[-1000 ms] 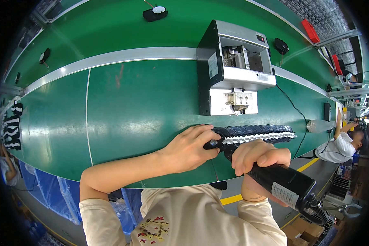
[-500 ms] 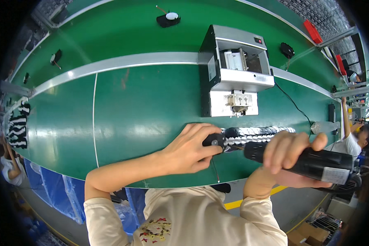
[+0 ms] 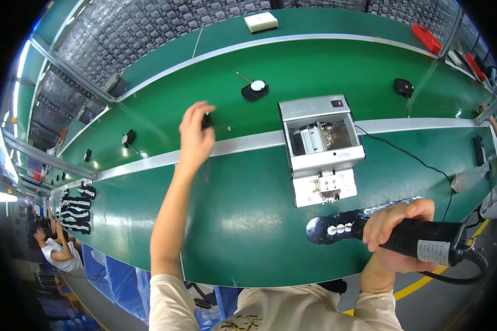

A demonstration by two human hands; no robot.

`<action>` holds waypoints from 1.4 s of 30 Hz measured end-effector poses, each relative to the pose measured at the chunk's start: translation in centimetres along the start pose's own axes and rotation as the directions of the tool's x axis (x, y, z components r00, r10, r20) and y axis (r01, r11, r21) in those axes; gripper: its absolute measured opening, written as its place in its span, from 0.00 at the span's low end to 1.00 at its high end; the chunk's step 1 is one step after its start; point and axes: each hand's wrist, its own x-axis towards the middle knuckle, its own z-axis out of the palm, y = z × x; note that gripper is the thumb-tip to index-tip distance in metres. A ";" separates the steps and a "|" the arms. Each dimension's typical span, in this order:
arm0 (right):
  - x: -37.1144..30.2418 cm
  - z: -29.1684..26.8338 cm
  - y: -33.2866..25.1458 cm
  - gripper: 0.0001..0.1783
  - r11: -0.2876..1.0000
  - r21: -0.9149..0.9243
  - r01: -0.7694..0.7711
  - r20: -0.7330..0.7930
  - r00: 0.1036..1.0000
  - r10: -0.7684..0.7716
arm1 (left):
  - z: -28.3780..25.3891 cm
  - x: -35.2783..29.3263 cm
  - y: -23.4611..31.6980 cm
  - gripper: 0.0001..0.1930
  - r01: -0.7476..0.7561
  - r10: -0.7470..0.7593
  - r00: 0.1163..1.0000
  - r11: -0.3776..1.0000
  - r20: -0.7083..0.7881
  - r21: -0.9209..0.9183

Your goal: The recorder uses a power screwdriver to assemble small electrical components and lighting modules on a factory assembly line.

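Note:
My left hand is stretched out over the far green strip. Its fingers are bent around a small black part, mostly hidden by the hand. In my right hand is a black electric screwdriver, held nearly level with its cord end to the right. Beneath its tip, on the near green tabletop, lies a row of black parts with shiny round silver faces; the screwdriver and hand cover some of them. Beyond this row stands a grey metal machine with an open top and a small bracketed front.
On the far strip sit a black part with a white disc and another black part. A metal rail divides strip and tabletop. The machine's black cable runs right, near a clear plastic bag. Black-and-white parts lie left.
My left hand has moved from the row by the screwdriver, forward and left over the far strip, with the black part. The right hand still holds the screwdriver. The whole view has shifted.

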 end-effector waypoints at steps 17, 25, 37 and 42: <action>-0.8 -0.7 -0.3 0.51 0.999 -0.007 -0.045 -0.127 0.991 0.044 | 7.1 4.7 6.9 0.09 -0.073 0.050 0.993 0.972 -0.104 -0.225; -0.4 -0.5 0.5 0.49 0.998 0.022 -0.058 0.032 0.998 0.058 | -3.3 -9.9 8.0 0.06 -0.021 0.049 0.963 0.994 0.263 -0.109; -0.4 -1.2 0.6 0.51 0.998 0.005 -0.067 0.014 0.998 0.067 | -3.9 -14.8 9.6 0.13 -0.088 0.215 0.834 0.961 0.509 -0.264; -0.1 -1.2 0.9 0.53 0.995 0.054 -0.080 0.073 0.994 0.076 | -0.1 -16.0 12.9 0.11 -0.129 0.321 0.848 0.897 0.422 -0.423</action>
